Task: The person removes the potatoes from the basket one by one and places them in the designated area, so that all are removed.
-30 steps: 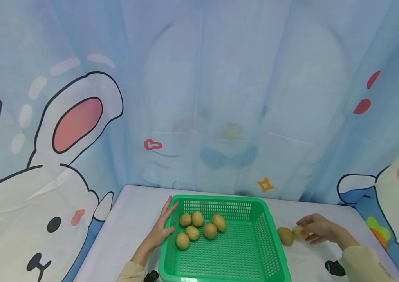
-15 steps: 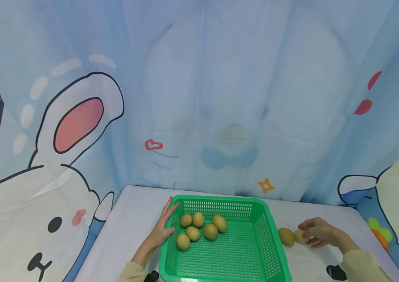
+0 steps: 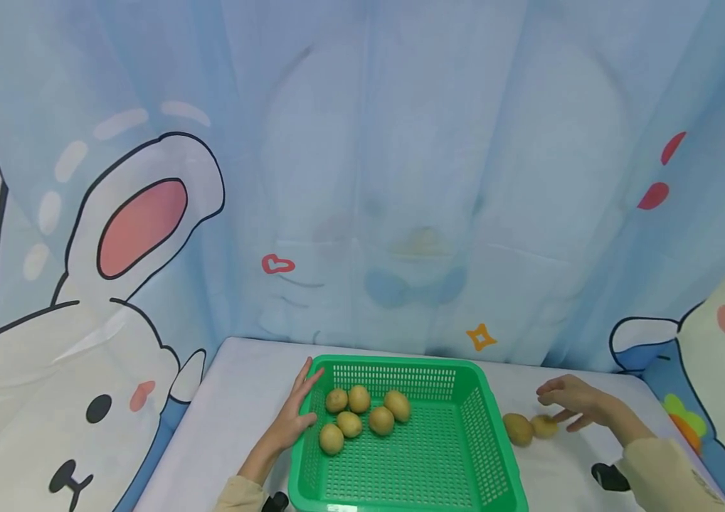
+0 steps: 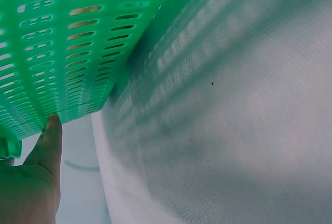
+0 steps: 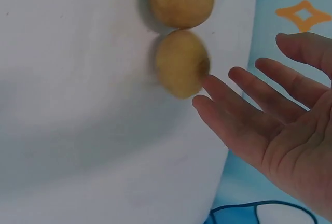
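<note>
Left hand (image 3: 290, 421) flat, fingers straight, pressed against the basket's (image 3: 464, 370) left rim. Right hand (image 3: 572, 405) spread, holding nothing, fingertips just beside the nearer potato (image 3: 544, 426), right of the basket; second potato (image 3: 519, 429) touching it. Bare table (image 3: 240, 398) left of the basket.

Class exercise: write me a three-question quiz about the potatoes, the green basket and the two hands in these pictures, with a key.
1. How many potatoes lie in the green basket?
2. True or false: the right hand grips a potato.
3. The left hand rests against: A the basket's outer wall; B a potato; C the curtain.

Key: 1. Six. 2. False: its fingers are straight, beside the nearer potato on the table. 3. A.
</note>
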